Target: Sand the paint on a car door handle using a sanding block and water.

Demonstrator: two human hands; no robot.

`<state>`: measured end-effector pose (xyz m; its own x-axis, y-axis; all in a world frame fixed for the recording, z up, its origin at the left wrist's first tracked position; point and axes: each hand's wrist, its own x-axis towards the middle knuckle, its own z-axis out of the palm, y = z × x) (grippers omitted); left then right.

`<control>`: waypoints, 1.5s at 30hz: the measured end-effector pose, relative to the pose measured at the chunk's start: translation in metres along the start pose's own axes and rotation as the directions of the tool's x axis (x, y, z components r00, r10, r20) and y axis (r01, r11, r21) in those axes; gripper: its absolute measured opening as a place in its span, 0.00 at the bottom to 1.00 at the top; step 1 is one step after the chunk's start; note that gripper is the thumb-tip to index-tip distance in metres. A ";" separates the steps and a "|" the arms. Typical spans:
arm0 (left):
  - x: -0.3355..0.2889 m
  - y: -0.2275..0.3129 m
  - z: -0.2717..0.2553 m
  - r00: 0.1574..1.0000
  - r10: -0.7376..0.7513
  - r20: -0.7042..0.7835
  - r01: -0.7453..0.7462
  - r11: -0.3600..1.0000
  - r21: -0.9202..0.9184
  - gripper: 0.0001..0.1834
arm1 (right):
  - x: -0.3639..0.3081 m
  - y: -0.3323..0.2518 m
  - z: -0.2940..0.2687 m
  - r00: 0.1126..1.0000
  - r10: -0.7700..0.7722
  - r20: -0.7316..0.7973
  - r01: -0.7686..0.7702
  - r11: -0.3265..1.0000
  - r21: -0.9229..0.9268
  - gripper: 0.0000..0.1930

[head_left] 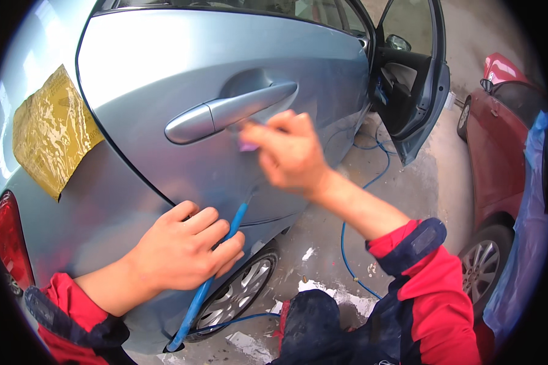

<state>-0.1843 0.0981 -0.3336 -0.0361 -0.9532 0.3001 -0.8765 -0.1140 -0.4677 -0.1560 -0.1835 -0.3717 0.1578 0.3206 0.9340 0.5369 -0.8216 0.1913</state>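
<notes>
Left grip: curled round blue tube | Right grip: pinching purple piece | Yellow sheet: markings unreadable

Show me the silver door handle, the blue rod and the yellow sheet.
Silver door handle (232, 112): head view, middle of its grip.
Blue rod (194, 309): head view, lower shaft.
Yellow sheet (55, 131): head view, its centre.

Grey floor — stained, with ragged white patches.

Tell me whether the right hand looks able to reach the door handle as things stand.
Likely yes: the right hand is near the silver door handle, with nothing visible blocking it, though it pinches a small purple item, which may hamper gripping.
</notes>
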 end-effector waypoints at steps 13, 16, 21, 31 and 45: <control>-0.001 0.000 0.003 0.998 0.057 -0.027 -0.058 0.997 -0.044 0.11 | 0.001 0.023 -0.005 0.998 -0.054 0.011 0.055 0.984 -0.167 0.18; 0.000 -0.001 0.003 0.999 0.051 -0.017 -0.051 0.998 -0.035 0.10 | 0.010 -0.012 0.010 0.997 0.010 -0.076 -0.012 1.000 -0.021 0.20; -0.004 0.002 -0.002 0.996 0.059 0.072 -0.057 0.998 -0.034 0.12 | 0.006 0.018 -0.006 0.999 -0.021 0.029 0.023 0.997 -0.071 0.23; 0.002 0.001 0.003 0.997 0.068 0.022 -0.067 0.997 -0.036 0.11 | 0.007 0.010 -0.002 0.999 -0.052 0.005 0.053 0.994 -0.091 0.15; -0.004 0.003 -0.001 0.996 0.056 0.072 -0.053 0.998 -0.038 0.13 | 0.005 0.014 -0.008 0.991 -0.125 0.056 0.126 0.992 -0.015 0.15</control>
<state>-0.1867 0.1015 -0.3354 -0.0508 -0.9757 0.2132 -0.8908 -0.0522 -0.4514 -0.1547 -0.1969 -0.3615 0.1355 0.4469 0.8843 0.5400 -0.7816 0.3122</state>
